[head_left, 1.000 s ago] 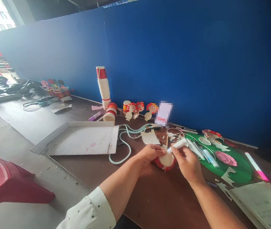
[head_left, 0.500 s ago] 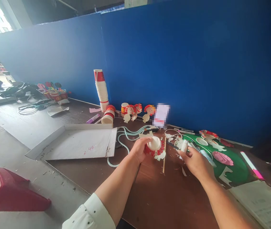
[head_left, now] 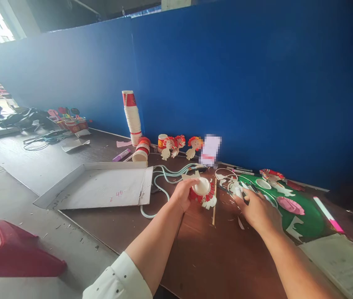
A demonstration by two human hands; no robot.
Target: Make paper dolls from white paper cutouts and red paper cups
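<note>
My left hand (head_left: 184, 194) is closed on a paper cup (head_left: 201, 187) whose red-and-white side is cut into strips that fan outward. Its thumb lies over the white round part, and a cream paper cutout (head_left: 209, 202) hangs at the lower edge. To the right, my right hand (head_left: 254, 205) curls its fingers round a small white cylinder (head_left: 238, 193), blurred and partly covered. Between the hands lies a thin wooden stick (head_left: 215, 203). White paper scraps (head_left: 222, 179) and a white cable loop (head_left: 226, 170) are just beyond.
A shallow white cardboard box (head_left: 101, 187) lies left, beside pale green cables (head_left: 164, 174). Stacked paper cups (head_left: 132, 118) and small paper figures (head_left: 191, 148) stand by the blue partition (head_left: 226, 74). Right are a green mat (head_left: 311, 218), pink oval (head_left: 290, 205), marker (head_left: 328, 214) and booklet (head_left: 341, 257).
My right hand has turned slightly, so less of the white cylinder shows. My left hand and the cup stay nearly where they were.
</note>
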